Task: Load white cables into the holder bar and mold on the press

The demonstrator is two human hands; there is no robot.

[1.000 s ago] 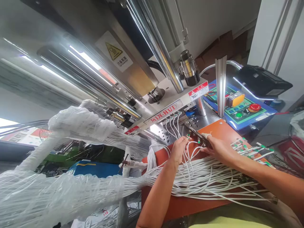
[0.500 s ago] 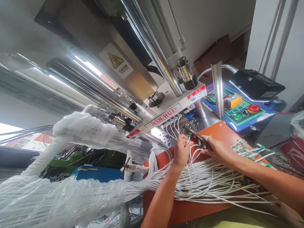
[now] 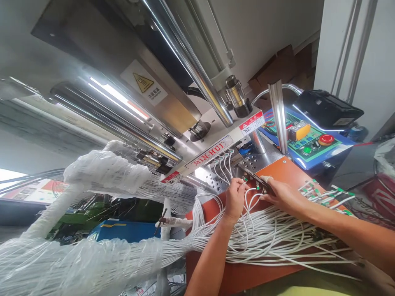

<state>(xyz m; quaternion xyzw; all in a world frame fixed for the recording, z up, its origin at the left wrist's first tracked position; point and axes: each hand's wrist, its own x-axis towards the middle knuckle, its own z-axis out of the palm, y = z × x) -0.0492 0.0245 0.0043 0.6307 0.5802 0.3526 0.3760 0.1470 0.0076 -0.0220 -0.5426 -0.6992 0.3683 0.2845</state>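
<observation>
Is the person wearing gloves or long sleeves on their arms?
No gloves. Both the left hand and the right hand are bare, and so are both forearms as far as the picture shows: no sleeves, no watch, no bracelet in view. One fingertip of the right hand has a pale wrap round it, like tape or a finger cot. A bit of yellow-green clothing peeks in at the bottom edge.

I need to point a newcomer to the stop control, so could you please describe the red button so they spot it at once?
Look right of the machine's chrome columns to the blue control panel beyond the orange table. The red button sits at its right end, the only red, domed cap, beside the smaller green button.
</observation>
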